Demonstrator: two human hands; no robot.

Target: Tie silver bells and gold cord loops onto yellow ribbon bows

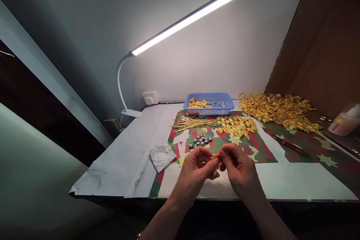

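Above the front of the table, my left hand (197,168) pinches a small yellow ribbon bow (215,172), mostly hidden by the fingers. My right hand (239,168) is closed too, its thumb and fingertips pressed together at the bow's upper edge and meeting the left fingertips. Just beyond the hands lies a cluster of silver jingle bells (201,140). Behind them is a bundle of thin gold twist ties (192,123). To its right, loose yellow bows (237,126) are spread on the patterned paper (264,148).
A blue basket (208,111) with bows and bells stands by the wall. Gold bows with ties are heaped (277,108) at the back right, near tweezers (289,144) and a bottle (345,120). Folded white tissue (162,157) lies left; a lit lamp (184,20) hangs above.
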